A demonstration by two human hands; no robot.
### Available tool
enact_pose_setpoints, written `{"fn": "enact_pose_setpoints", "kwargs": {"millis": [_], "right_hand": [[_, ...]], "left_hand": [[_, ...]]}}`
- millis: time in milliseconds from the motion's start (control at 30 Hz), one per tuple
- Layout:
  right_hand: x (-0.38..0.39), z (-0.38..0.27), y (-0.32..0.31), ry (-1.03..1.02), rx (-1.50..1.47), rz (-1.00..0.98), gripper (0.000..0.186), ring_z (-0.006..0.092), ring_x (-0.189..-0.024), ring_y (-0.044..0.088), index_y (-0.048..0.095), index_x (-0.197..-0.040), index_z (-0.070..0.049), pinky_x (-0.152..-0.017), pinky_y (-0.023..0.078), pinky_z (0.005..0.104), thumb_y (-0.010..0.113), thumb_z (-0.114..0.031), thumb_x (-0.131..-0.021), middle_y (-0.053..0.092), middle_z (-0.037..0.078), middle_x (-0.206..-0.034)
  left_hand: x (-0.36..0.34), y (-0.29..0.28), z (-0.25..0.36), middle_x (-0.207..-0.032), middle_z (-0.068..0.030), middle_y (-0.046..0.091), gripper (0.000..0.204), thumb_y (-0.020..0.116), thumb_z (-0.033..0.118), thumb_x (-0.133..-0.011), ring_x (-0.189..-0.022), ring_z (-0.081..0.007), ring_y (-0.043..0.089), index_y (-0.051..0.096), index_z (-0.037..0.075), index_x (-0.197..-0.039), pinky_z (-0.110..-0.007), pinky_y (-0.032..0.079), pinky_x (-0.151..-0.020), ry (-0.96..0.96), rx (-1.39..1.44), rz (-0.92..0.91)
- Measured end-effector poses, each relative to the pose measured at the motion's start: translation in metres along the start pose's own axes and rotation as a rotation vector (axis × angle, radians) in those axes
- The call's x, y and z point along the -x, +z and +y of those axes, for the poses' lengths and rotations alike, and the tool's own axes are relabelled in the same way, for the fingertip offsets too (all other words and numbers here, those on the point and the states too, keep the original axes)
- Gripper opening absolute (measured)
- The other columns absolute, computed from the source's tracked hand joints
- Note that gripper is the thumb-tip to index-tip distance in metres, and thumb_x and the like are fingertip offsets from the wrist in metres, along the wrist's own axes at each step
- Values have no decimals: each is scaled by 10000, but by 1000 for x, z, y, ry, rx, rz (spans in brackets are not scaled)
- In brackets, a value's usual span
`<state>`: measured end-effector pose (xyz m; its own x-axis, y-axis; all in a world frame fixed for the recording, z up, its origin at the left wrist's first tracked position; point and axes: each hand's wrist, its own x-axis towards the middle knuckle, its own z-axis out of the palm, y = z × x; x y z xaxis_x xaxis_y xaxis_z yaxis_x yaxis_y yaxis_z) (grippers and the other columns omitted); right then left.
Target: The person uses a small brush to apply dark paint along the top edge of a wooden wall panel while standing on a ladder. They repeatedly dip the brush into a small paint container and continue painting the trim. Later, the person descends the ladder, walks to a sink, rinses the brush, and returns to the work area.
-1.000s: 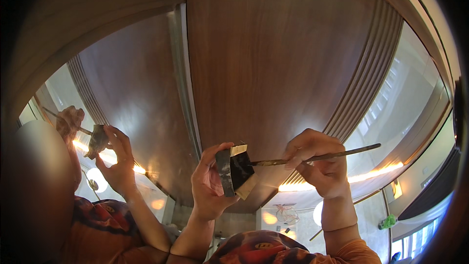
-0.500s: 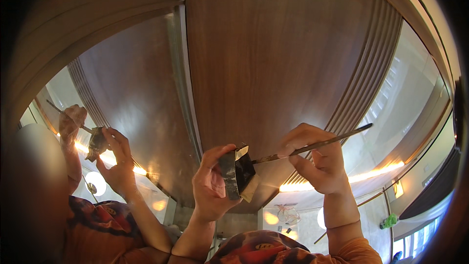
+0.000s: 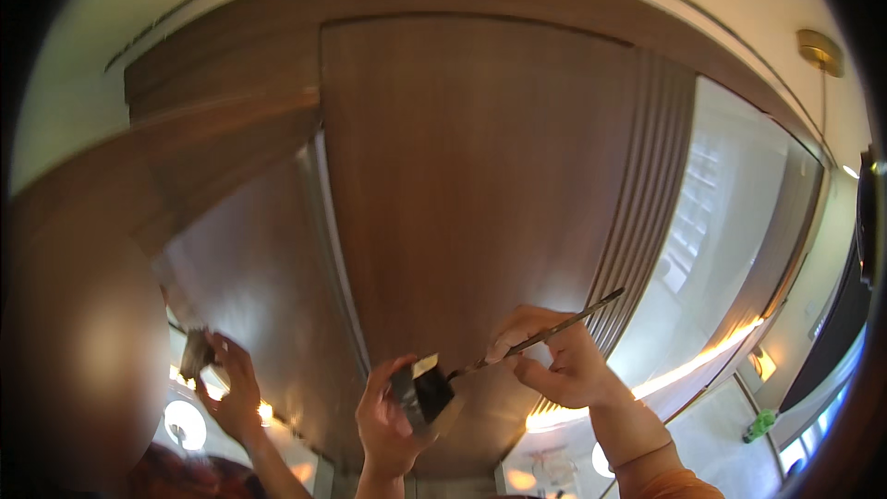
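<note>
My left hand (image 3: 382,430) grips a small dark open container (image 3: 427,397) with angular sides and a pale-gold flap at its rim. It is tilted, and what is inside cannot be made out. In my right hand (image 3: 565,365) is a thin dark paintbrush (image 3: 584,314), pinched between thumb and fingers. The brush slants down to the left, its tip at the container's right edge; whether it touches is unclear. Both hands are low in the picture, in front of a brown wood panel (image 3: 471,176).
A glossy panel on the left carries a reflection of a hand (image 3: 238,393) with a dark object. Vertical ribbed trim (image 3: 637,194) borders a shiny pale surface (image 3: 707,212) on the right. Beyond hang a lit wall lamp (image 3: 762,365) and a brass ceiling fixture (image 3: 820,51).
The view has tilted upward, showing the panel's top edge and the ceiling. Both hands now appear lower in the picture, still holding the container and the paintbrush.
</note>
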<state>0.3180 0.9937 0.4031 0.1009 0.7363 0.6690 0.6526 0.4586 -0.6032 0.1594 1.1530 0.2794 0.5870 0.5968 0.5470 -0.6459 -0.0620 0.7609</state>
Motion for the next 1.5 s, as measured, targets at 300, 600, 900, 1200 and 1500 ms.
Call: {"fn": "enact_pose_setpoints", "kwargs": {"millis": [300,600,900,1200,1500], "right_hand": [[-29,-15,-48,-167,104,14,138,230,-912,710,752,-962,-13,-731,568,360,682,31,-852,744,104,-952],[-144,-68,-143,-528,282,824,180,107,-891,635,789,-1085,-72,-797,504,269,721,-65,-918,736,22,-945],[-219,-61,-127,-677,306,878,176,74,-730,590,801,-1074,-84,-671,505,235,720,-58,-920,723,23,-870],[-244,-53,-124,-726,310,894,181,55,-719,555,792,-1094,-55,-654,519,229,720,-46,-928,696,-1,-844],[-242,-48,-132,-709,242,1040,165,77,-708,590,788,-1079,-41,-638,504,236,729,-44,-924,720,30,-870]], "left_hand": [[2,4,7,-1285,-81,607,880,962,301,-709,-1176,-249,607,517,23,-1415,-390,556,-974,140,-630,147],[10,6,-13,-1265,-86,611,884,970,259,-710,-1161,-228,604,515,28,-1432,-372,563,-951,56,-171,179],[8,-3,-21,-1243,-98,626,859,950,200,-726,-1093,-230,640,509,13,-1439,-382,588,-923,107,-192,176],[9,-1,-17,-1240,-87,630,811,918,89,-726,-1114,-223,628,532,48,-1438,-356,568,-916,102,-84,181],[10,-4,-16,-1243,-77,629,707,887,90,-783,-1138,-216,618,552,61,-1405,-363,554,-936,102,-173,157]]}}
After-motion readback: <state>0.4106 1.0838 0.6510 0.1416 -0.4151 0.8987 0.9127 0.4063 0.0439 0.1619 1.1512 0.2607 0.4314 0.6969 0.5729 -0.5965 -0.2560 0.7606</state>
